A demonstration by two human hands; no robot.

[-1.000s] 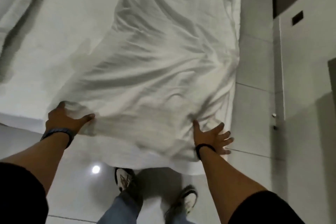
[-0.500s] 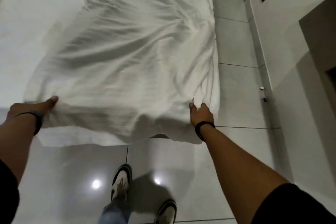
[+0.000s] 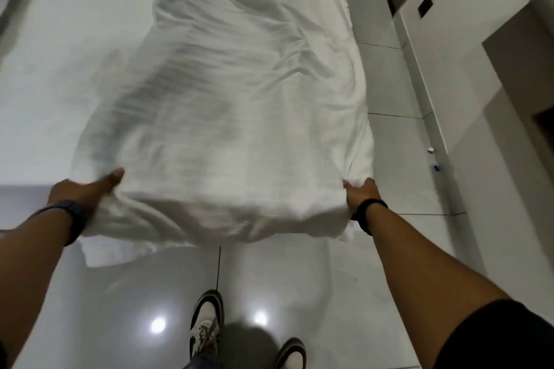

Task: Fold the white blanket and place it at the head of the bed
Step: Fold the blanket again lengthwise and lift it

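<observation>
Head view: left hand point(image 3: 81, 189) and right hand point(image 3: 361, 193) fingers pinch the white blanket point(image 3: 239, 117) near corners.

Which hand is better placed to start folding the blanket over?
Probably neither alone: left hand and right hand each grip a near corner of the white blanket, level with each other.

A single wide-angle head view looks forward and steeply down from a standing person, along both outstretched arms. It takes in the near end of the bed point(image 3: 45, 93), the tiled floor point(image 3: 299, 293) and the person's shoes point(image 3: 207, 326) directly below.
</observation>
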